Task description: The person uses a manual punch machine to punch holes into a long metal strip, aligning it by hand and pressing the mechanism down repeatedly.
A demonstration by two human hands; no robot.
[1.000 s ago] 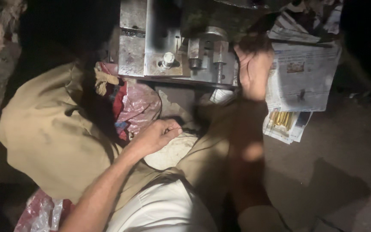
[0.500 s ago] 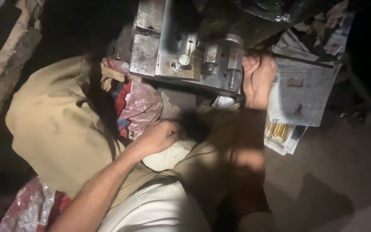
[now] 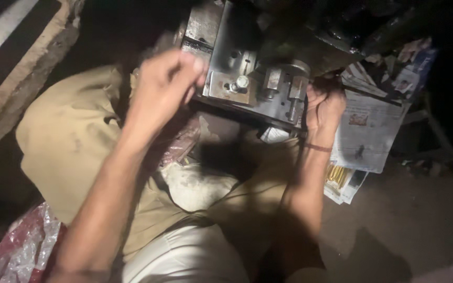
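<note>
A grey metal machine block (image 3: pixel 247 68) with bolts and a round knob stands in front of me. My left hand (image 3: pixel 161 89) is raised before its left edge, fingers pinched together near the thumb; whether a small part sits between them cannot be told. At the block's lower right corner, my right hand (image 3: pixel 323 107) has its fingers curled up against the metal. My legs in tan trousers (image 3: pixel 74 141) lie below the machine.
Newspaper sheets (image 3: pixel 368 131) lie on the ground right of the machine, with small brass-coloured pieces (image 3: pixel 336 174) on them. A white cloth bag (image 3: pixel 197 183) sits in my lap, a pink plastic bag (image 3: pixel 182 149) behind my arm. A red-and-clear bag (image 3: pixel 19 249) lies at lower left.
My left hand has risen from the bag in my lap up to the machine's left edge. The right hand has stayed at the block's lower right corner. The view has moved closer.
</note>
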